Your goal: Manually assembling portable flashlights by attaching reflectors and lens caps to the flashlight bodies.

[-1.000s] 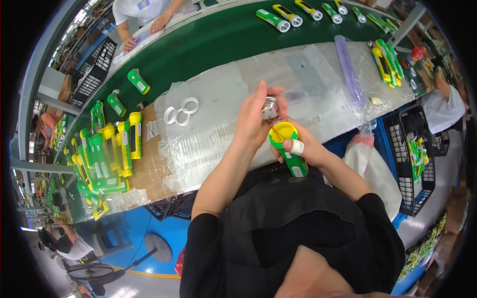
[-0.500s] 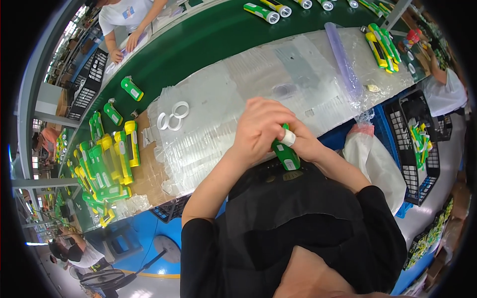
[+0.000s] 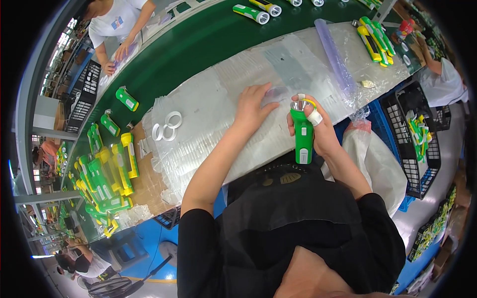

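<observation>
My right hand (image 3: 325, 133) is closed round a green flashlight (image 3: 303, 136), held upright with its shiny reflector end up and a yellow edge showing at the rim. White tape wraps the thumb and a finger of that hand. Over the plastic-covered work surface (image 3: 213, 104), my left hand (image 3: 251, 107) is open, thumb and fingers apart. Its fingertips are beside some thin clear discs (image 3: 279, 93); whether they touch is hard to tell. Three white rings (image 3: 173, 119) lie further left on the same surface.
Green and yellow flashlight bodies (image 3: 102, 174) are heaped at the left. Finished-looking flashlights (image 3: 252, 14) lie on the green conveyor belt (image 3: 198, 47). A purple-tinted plastic roll (image 3: 334, 57) and a flashlight stack (image 3: 376, 42) sit at the right. Black crates (image 3: 420, 174) stand beyond. Co-workers are nearby.
My hands have parted. The left hand has let go of the flashlight and moved up toward the clear discs; the right hand keeps the flashlight, now turned so its reflector shows.
</observation>
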A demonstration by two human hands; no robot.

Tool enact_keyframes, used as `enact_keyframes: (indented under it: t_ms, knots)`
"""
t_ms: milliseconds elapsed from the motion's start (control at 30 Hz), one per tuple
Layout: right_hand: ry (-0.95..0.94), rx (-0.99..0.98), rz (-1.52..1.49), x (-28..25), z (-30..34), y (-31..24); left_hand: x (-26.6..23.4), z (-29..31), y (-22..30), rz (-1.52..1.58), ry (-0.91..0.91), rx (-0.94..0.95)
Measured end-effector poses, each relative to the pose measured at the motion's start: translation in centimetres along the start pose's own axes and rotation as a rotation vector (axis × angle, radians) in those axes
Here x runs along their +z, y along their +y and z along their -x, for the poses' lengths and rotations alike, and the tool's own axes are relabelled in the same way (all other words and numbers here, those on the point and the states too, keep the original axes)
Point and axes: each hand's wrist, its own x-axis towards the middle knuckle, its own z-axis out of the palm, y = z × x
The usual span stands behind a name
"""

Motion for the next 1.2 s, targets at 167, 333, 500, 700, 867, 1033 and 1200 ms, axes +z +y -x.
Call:
enact_keyframes:
  t_ms: [167, 333, 500, 700, 867, 1033, 1200]
  knots:
    - [-0.105, 0.024, 0.031, 0.9, -0.2, -0.3, -4.5, 0.6, 4.1, 0.257, 0.066, -0.199]
    - [-0.295, 0.063, 0.057, 4.3, -1.1, -0.3, -8.3, 3.3, 7.9, 0.143, 0.089, 0.085]
    - [-0.416, 0.16, 0.051, 6.9, -1.5, 0.2, -9.7, 5.7, 7.4, 0.071, 0.228, 0.12]
    - [-0.511, 0.23, 0.097, 8.7, -2.9, 2.1, -10.4, 5.9, 5.5, 0.156, 0.32, 0.229]
    - [-0.49, 0.108, 0.121, 10.8, -6.1, 3.4, -13.2, 6.5, 3.5, 0.085, 0.398, 0.072]
    - [-0.467, -0.161, 0.181, 11.3, -10.6, 3.3, -21.4, 11.1, -6.5, -0.473, 0.392, -0.387]
    - [-0.47, -0.232, 0.2, 10.6, -11.3, 4.0, -23.7, 13.7, -9.6, -0.386, 0.08, -0.679]
